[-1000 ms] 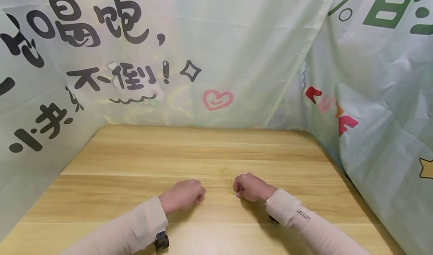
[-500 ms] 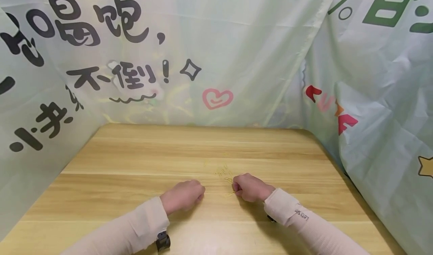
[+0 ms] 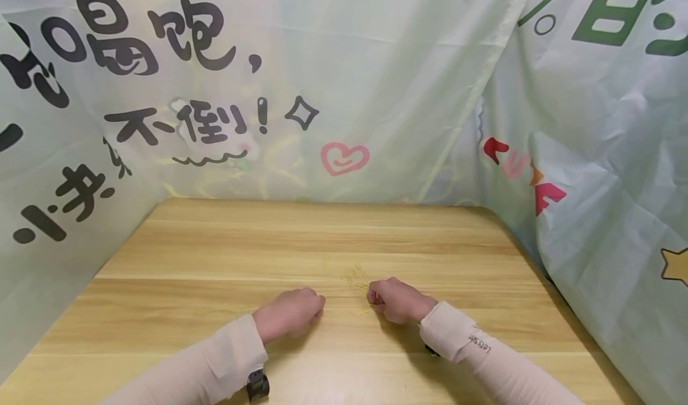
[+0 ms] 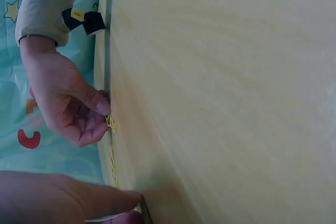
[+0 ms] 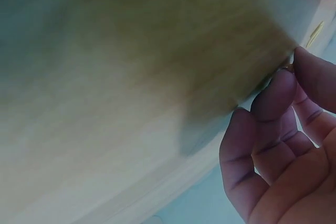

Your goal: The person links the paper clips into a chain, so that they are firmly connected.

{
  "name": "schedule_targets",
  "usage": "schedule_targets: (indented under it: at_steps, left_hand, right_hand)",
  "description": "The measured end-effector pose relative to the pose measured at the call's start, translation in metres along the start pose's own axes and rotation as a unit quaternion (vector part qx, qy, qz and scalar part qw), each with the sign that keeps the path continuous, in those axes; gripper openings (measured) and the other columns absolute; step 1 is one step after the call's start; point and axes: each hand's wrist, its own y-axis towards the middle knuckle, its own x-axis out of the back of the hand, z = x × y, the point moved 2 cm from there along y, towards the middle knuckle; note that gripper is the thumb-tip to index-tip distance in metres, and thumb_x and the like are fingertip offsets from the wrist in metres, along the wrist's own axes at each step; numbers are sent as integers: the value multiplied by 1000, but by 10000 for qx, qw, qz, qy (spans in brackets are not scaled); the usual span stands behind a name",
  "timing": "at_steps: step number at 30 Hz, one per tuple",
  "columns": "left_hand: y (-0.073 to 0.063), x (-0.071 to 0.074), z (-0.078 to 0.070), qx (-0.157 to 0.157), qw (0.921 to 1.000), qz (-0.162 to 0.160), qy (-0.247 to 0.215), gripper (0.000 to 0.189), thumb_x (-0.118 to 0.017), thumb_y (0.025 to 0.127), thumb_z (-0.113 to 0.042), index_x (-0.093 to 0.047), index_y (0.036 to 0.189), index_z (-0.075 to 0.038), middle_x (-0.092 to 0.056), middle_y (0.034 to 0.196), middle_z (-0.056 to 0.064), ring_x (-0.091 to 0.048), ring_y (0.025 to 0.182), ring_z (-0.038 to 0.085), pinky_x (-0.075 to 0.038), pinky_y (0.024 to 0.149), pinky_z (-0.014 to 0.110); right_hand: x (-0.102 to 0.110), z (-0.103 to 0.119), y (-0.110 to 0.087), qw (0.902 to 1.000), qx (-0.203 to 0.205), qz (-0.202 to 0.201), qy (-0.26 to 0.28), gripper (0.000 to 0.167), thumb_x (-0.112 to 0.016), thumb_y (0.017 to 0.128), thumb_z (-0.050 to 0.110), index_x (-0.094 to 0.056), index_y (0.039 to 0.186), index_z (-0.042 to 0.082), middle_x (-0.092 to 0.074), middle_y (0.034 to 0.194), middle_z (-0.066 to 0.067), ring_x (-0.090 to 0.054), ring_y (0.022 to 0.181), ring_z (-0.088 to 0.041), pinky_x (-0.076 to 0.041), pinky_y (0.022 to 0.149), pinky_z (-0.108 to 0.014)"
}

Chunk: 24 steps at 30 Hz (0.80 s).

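Note:
Several small yellow paper clips lie scattered on the table, between the hands and a little beyond them. My right hand is at the near right side of this scatter, fingers curled. A bit of gold paper clip shows between its thumb and index fingertip in the right wrist view. More clips show right at these fingertips in the left wrist view. My left hand rests low over the table on the left, fingers curled. Its thumb and index pinch a thin, dark yellowish wire-like piece, mostly hidden.
The wood-grain table is enclosed by printed cloth at the back and both sides. Another clip lies past the right fingertips. A dark wrist strap device sits below the left sleeve.
My right hand has shifted slightly left, toward the scatter. Clips by its fingertips have spread a little to the left of it. My left hand stays nearly still.

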Motion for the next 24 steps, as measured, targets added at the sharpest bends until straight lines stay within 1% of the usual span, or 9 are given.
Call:
schedule_targets:
  at_steps: [3, 5, 9, 11, 13, 15, 19, 21, 24]
  left_hand:
    - [-2, 1, 0, 68, 9999, -15, 101, 22, -59, 83, 6, -55, 73, -13, -48, 70, -3, -42, 57, 9, -41, 50, 22]
    - [-3, 3, -1, 60, 9998, -70, 192, 21, -61, 84, 3, -55, 72, -13, -49, 70, -2, -43, 57, 9, -43, 50, 23]
    - [-4, 5, -2, 41, 9995, -174, 259, 27, -62, 85, 1, -50, 66, -13, -48, 65, -2, -43, 53, 11, -42, 47, 23]
    - [-4, 6, -3, 44, 9994, -212, 288, 27, -62, 84, 2, -49, 66, -13, -48, 65, -2, -43, 53, 11, -42, 47, 23]
    - [-4, 6, -3, 111, 9995, -172, 255, 28, -62, 81, 5, -49, 64, -14, -48, 64, -2, -42, 52, 11, -42, 46, 23]
    - [-3, 5, -3, 217, 9995, -69, 196, 29, -60, 79, 8, -48, 64, -14, -47, 64, -1, -41, 51, 11, -41, 45, 23]
    - [-3, 3, -4, 482, 9984, 273, 70, 29, -60, 74, 13, -50, 66, -13, -49, 68, 0, -43, 54, 12, -41, 46, 24]
    - [-2, 3, -4, 568, 9975, 399, 116, 26, -61, 75, 13, -53, 71, -11, -50, 72, 0, -45, 59, 13, -43, 50, 25]
    - [-2, 3, -6, 634, 9965, 483, 262, 18, -63, 79, 9, -58, 79, -8, -53, 78, 2, -47, 66, 15, -48, 58, 27]
  right_hand:
    - [-1, 0, -1, 10000, 20, -6, 21, 19, -69, 85, -3, -57, 85, 12, -53, 72, 2, -46, 63, -12, -41, 57, -27]
    - [0, 0, -1, 10000, 15, -18, 31, 19, -69, 85, -3, -57, 85, 12, -53, 72, 2, -47, 62, -12, -42, 57, -27]
    - [2, -1, -2, 10000, 9, -43, 37, 19, -69, 85, -3, -58, 85, 12, -53, 71, 3, -47, 62, -11, -42, 57, -27]
    - [3, -1, -2, 10000, 18, -49, 39, 19, -69, 84, -4, -58, 85, 12, -53, 70, 3, -47, 62, -11, -43, 57, -27]
    - [4, -1, -2, 10000, 26, -57, 40, 19, -69, 84, -4, -58, 85, 11, -52, 70, 3, -47, 62, -11, -43, 58, -27]
    - [4, -2, -2, 10000, 21, -63, 46, 19, -69, 84, -5, -58, 84, 11, -51, 69, 3, -47, 62, -11, -43, 58, -27]
    - [3, -1, -1, 10000, 38, -55, 28, 19, -69, 84, -4, -58, 84, 11, -52, 69, 3, -47, 62, -12, -43, 58, -28]
    - [3, -1, -1, 10000, 54, -64, 14, 19, -69, 84, -4, -58, 84, 11, -52, 69, 3, -47, 62, -12, -43, 58, -28]
    - [2, -1, -2, 10000, 53, -81, -18, 19, -70, 84, -3, -58, 84, 12, -51, 69, 3, -47, 62, -12, -42, 58, -28]
